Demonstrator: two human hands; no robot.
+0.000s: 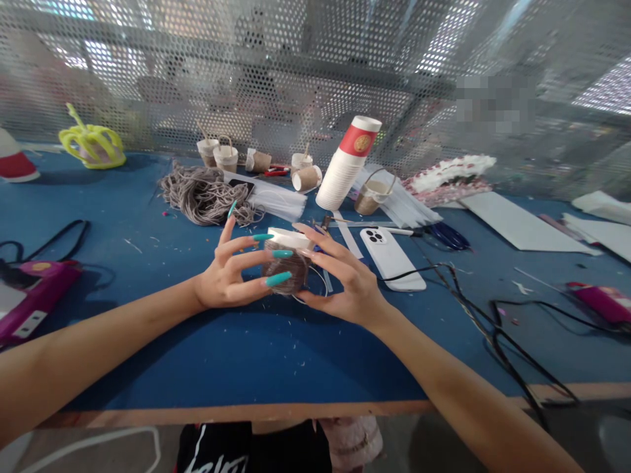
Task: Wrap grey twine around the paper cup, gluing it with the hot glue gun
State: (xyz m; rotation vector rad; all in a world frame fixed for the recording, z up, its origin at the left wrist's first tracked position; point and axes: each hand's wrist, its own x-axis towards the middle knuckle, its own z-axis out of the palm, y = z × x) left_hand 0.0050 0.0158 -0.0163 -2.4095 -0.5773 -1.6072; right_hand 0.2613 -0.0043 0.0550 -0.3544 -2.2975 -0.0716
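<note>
Between my two hands, just above the blue table, is a small paper cup wound with grey-brown cord, with a white band showing at its top. My left hand grips its left side, teal-nailed fingers curved across the front and the index finger raised. From the right, my right hand pinches the cup with fingertips at the upper edge and the thumb low on the side. A thin white loop shows behind the cup, partly hidden by my right hand. Beyond my left hand lies a tangled heap of grey cord.
A tall stack of paper cups leans behind the hands. Several small cord-wrapped cups stand or lie along the mesh wall. To the right are a white phone, black cables and white boards. A magenta power strip sits left.
</note>
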